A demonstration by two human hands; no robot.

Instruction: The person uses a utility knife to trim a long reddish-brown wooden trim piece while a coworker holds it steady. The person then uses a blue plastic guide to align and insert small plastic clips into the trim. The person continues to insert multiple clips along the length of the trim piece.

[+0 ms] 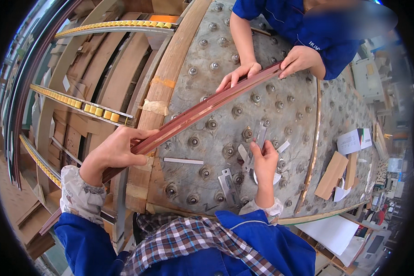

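Note:
A long, reddish-brown profile strip (202, 108) slants from the lower left to the upper right, above a metal table studded with ball rollers. My left hand (117, 149) is closed around its near part, thumb below and fingers on top. The co-worker's hands (301, 60) hold its far end. In front of me, my right hand (265, 161) pinches a narrow, flat metal piece (261, 133) that points away from me. A slotted metal plate (228, 186) lies on the table to the left of that hand. A white strip (183, 161) rests further left.
The ball-roller table (193, 92) has a wooden edge (170, 55) on its left. Beyond that are rails with yellow rollers (94, 109) and stacked boards (119, 73). Cardboard pieces (331, 175) and a white box (354, 141) lie at the right.

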